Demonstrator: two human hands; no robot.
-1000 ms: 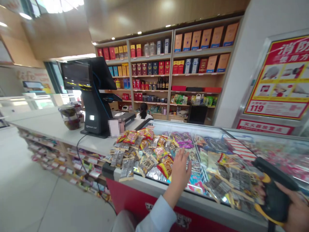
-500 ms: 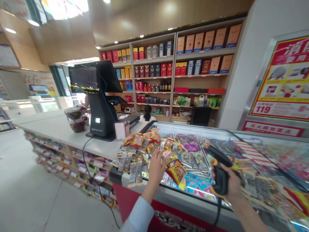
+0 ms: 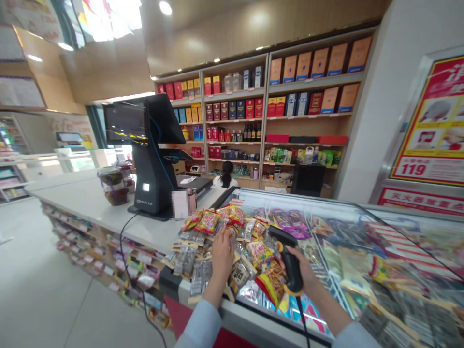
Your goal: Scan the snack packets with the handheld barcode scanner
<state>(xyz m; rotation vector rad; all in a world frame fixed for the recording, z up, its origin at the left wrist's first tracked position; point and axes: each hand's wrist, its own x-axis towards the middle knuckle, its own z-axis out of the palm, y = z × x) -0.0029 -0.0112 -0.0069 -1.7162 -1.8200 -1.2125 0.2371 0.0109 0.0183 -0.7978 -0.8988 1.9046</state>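
Currently the right hand [image 3: 303, 270] is wrapping its fingers round the scanner [image 3: 292, 268], whose cord [image 3: 301, 319] is dangling over the freezer rim [image 3: 250, 321]. The left hand [image 3: 223, 253] is resting over the packets [image 3: 239, 274], piling on the freezer's near-left end; whether it is pinching one, I cannot tell. Front packets are lapping the rim, so a careless push could be sending them floorward. A swinging cord could be catching the noodle bag [image 3: 273, 282], and loose stacking could be muddling packets together.

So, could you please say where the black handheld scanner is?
The scanner is in the right hand, right of the head view's centre, beside a red-and-yellow snack packet.
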